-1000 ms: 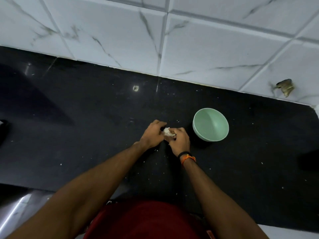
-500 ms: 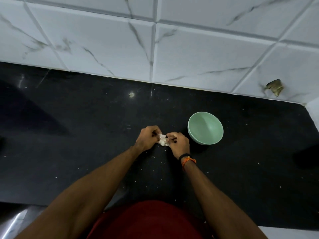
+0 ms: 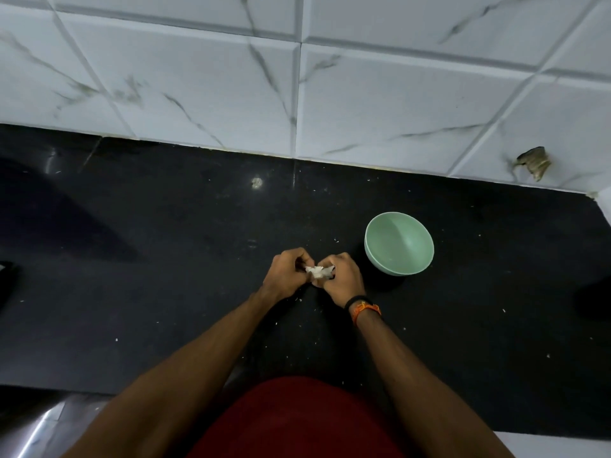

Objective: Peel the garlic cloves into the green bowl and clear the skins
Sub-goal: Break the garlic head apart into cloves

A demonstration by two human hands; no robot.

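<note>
A small white piece of garlic (image 3: 318,272) with papery skin sits between my two hands, just above the black counter (image 3: 148,276). My left hand (image 3: 287,275) pinches its left side with curled fingers. My right hand (image 3: 342,280), with a black and an orange band at the wrist, grips its right side. The green bowl (image 3: 399,242) stands upright on the counter just to the right of my right hand; I see nothing inside it. Most of the garlic is hidden by my fingers.
White marble-look wall tiles (image 3: 363,94) rise behind the counter. A chipped hole (image 3: 534,162) marks the tile at the right. Small white skin flecks (image 3: 299,299) lie scattered on the counter around my hands. A dark object (image 3: 6,279) sits at the left edge.
My hands stay together on the garlic and the fingers have shifted slightly on it. The view has tilted a little, so the wall fills more of the frame. The bowl has not moved.
</note>
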